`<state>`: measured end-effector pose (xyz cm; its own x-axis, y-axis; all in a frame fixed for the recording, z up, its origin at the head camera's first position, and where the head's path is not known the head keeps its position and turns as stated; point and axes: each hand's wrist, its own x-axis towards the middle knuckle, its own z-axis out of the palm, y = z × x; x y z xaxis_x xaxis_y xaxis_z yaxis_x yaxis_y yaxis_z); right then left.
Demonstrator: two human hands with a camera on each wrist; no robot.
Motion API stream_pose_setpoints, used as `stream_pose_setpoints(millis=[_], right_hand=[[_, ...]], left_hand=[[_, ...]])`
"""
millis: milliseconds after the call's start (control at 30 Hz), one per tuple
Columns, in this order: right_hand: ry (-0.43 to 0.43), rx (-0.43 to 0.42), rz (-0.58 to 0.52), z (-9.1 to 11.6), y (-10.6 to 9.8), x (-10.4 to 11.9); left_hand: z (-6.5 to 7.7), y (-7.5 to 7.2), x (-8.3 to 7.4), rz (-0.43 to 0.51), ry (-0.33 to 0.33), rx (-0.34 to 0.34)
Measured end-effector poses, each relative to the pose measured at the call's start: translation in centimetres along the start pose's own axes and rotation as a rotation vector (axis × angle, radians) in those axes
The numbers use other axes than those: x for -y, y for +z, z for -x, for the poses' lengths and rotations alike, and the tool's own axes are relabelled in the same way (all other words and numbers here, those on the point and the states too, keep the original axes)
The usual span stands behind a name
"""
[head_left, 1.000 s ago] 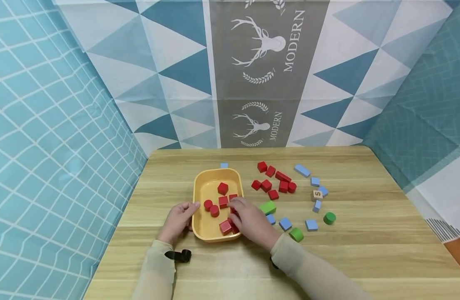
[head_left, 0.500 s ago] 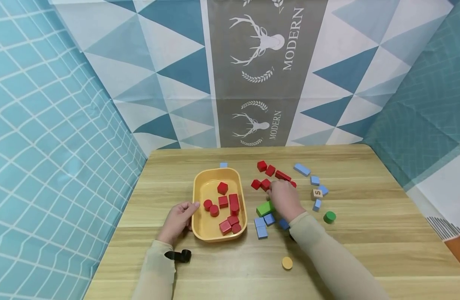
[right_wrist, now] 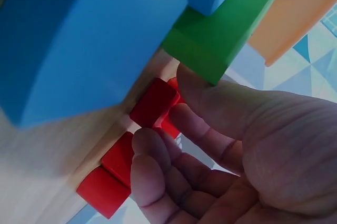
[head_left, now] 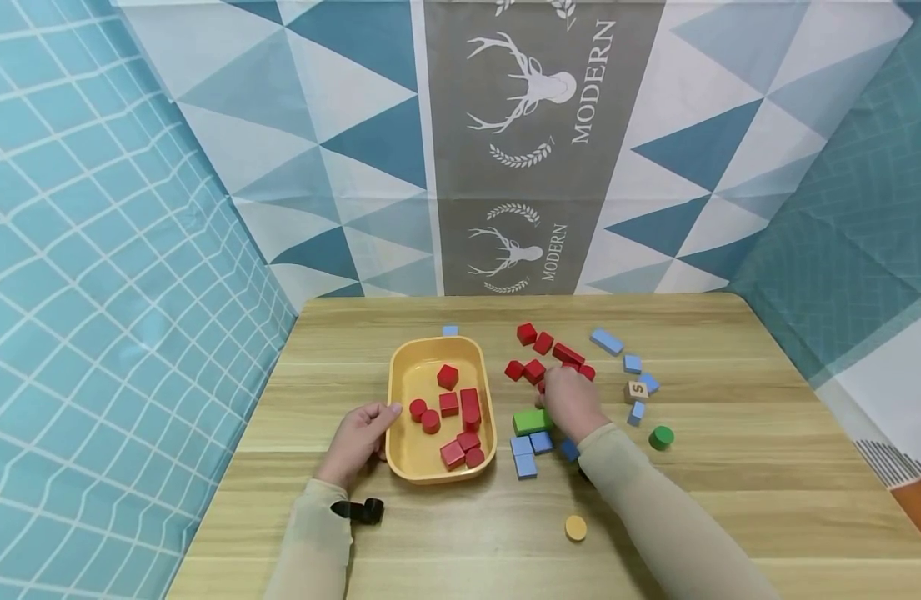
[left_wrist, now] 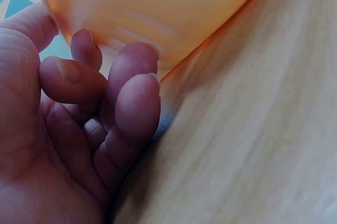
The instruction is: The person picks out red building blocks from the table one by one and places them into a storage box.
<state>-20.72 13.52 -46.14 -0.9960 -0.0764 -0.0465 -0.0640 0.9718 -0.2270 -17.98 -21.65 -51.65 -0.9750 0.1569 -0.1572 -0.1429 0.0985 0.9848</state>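
My left hand (head_left: 358, 442) grips the left rim of a yellow plastic tray (head_left: 400, 462), thumb at the edge. In the left wrist view, curled fingers (left_wrist: 134, 105) lie against the tray's outer wall (left_wrist: 158, 19). Several red blocks, among them a cube (head_left: 448, 404), lie inside the tray. Right of it, my right hand (head_left: 573, 404) reaches down among loose red blocks. In the right wrist view, its thumb and index fingertips pinch the near end of a small red block (right_wrist: 154, 102), partly hidden. A green block (right_wrist: 226, 34) stands close beside the thumb.
Blue blocks (head_left: 525, 465) and a green block (head_left: 531, 422) sit between the tray and my right hand. Farther right are a lettered wooden cube (head_left: 636, 392) and a green cylinder (head_left: 661, 437). A yellow disc (head_left: 576, 527) lies near the front. A patterned cloth (head_left: 355, 167) hangs behind the table.
My right hand has left the tray, where red blocks now lie uncovered, and moved right to the loose red blocks. The nearby green block has turned slightly. My left hand stays at the rim.
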Motion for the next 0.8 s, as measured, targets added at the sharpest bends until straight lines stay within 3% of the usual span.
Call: stream_pose_setpoints(millis=[300, 400, 500, 567, 633, 800], right_hand=[[-0.03, -0.054, 0.0, 0.2, 1.1, -1.0], [-0.027, -0.089, -0.011, 0.6, 0.3, -0.4], [-0.089, -0.158, -0.063, 1.4, -1.0, 1.3], [-0.193, -0.221, -0.117, 2.1, -1.5, 3.1], [-0.352, -0.267, -0.174, 3.1, -1.7, 5.1], [-0.722, -0.238, -0.21, 5.4, 0.8, 9.3]], left_hand=[[0.0, 0.1, 0.3, -0.007, -0.006, -0.003], [0.0, 0.1, 0.2, -0.006, -0.01, -0.002], [0.1, 0.1, 0.0, -0.008, -0.007, -0.004], [0.1, 0.0, -0.1, -0.009, -0.004, -0.008], [0.1, 0.0, -0.1, -0.008, -0.002, -0.009], [0.0, 0.0, 0.1, -0.004, 0.001, -0.01]])
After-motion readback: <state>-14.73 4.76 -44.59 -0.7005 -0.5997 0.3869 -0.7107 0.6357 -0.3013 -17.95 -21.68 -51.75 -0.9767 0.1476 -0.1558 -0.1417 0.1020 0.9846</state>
